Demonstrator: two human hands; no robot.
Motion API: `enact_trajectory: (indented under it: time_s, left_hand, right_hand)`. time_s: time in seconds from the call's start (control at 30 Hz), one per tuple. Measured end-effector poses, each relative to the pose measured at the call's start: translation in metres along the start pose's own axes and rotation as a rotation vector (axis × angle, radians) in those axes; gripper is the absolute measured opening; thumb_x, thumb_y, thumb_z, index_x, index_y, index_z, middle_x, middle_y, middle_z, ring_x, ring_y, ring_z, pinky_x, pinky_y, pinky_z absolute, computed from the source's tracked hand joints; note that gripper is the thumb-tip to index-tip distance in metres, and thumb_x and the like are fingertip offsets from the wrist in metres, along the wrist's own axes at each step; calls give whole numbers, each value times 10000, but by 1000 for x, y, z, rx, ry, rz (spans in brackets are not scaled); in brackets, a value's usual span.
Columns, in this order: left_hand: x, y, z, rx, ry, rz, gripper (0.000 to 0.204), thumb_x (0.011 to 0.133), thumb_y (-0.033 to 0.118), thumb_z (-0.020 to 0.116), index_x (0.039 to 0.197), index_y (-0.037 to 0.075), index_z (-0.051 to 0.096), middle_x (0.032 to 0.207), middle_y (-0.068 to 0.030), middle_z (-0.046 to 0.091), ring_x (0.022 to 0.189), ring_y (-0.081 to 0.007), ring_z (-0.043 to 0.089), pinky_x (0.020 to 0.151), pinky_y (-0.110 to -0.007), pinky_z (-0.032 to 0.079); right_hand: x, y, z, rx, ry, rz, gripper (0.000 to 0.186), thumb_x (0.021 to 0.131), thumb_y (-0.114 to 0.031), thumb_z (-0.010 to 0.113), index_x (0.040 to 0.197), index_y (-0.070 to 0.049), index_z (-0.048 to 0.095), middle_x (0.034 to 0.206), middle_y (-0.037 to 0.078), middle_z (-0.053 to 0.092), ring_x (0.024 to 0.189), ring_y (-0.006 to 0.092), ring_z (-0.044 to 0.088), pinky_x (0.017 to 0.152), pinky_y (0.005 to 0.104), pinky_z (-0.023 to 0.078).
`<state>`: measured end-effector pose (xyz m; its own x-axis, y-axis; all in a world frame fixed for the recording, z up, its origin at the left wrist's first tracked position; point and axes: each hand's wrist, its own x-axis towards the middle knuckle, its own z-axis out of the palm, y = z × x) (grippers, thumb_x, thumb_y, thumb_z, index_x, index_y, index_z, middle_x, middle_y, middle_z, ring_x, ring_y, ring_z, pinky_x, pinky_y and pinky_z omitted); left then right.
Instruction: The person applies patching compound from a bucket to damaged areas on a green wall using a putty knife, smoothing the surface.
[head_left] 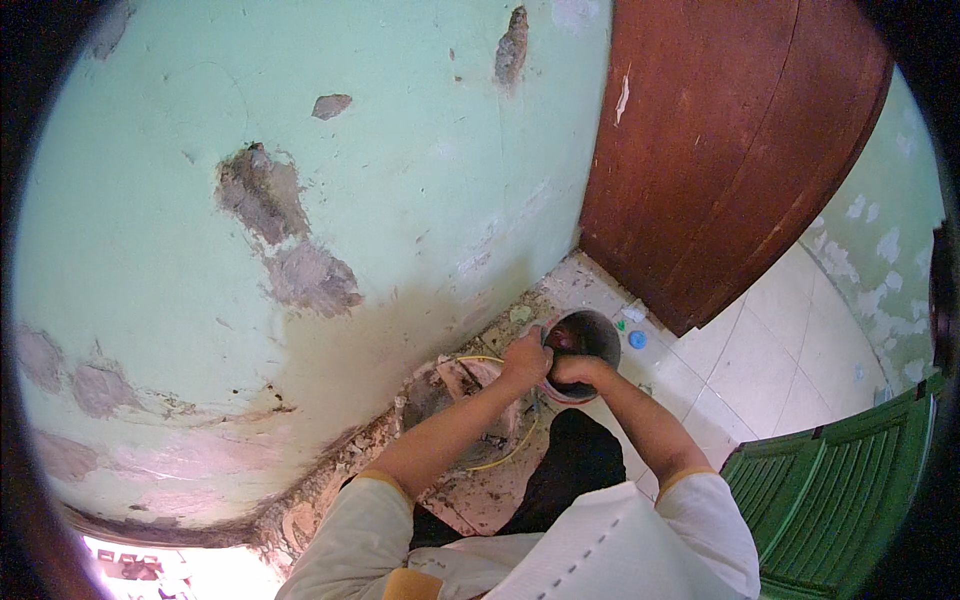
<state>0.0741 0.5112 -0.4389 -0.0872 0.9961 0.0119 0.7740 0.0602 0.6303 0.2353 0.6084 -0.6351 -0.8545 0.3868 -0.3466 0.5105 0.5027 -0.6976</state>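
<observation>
Bucket (607,342) stands on tile floor (765,350), mouth up, long axis approx. vertical. L hand (527,358) is at bucket's L rim, fingers curled onto it; R hand (580,372) dips inside, fingers hidden, can't tell if spread or pinching. Bucket's round w/ grey, dark inside. Beyond it: brown wood door (730,150); L of it: chipped green plaster wall (420,140).

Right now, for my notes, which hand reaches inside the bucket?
The right hand dips into the bucket, while the left hand is outside, at its rim.
</observation>
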Motion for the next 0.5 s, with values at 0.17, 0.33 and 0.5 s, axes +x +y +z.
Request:
enact_trajectory:
  time_s: [0.17,0.33,0.5]
  left_hand:
    - [3,12,-3,20,-84,-34,370,800,157,545,1101,-49,482,825,-286,640,795,-473,626,754,-553,491]
    - [11,28,3,6,-126,-56,371,799,153,548,1101,-49,477,841,-286,640,809,-467,628,755,-545,495]
    - [9,37,11,-16,-117,-50,377,801,131,539,1125,-49,474,894,-292,638,838,-463,629,764,-538,496]
  right_hand:
    - [-3,-9,7,-404,-69,259,309,805,-247,543,984,-51,701,1072,140,685,940,292,661,834,404,507]
    - [-36,-31,-17,-383,15,442,347,869,-274,502,1107,-70,651,1163,115,649,1001,295,639,863,428,504]
    - [-24,-11,-8,-24,131,461,337,884,-265,487,1076,-34,641,1097,134,657,979,310,636,854,436,507]
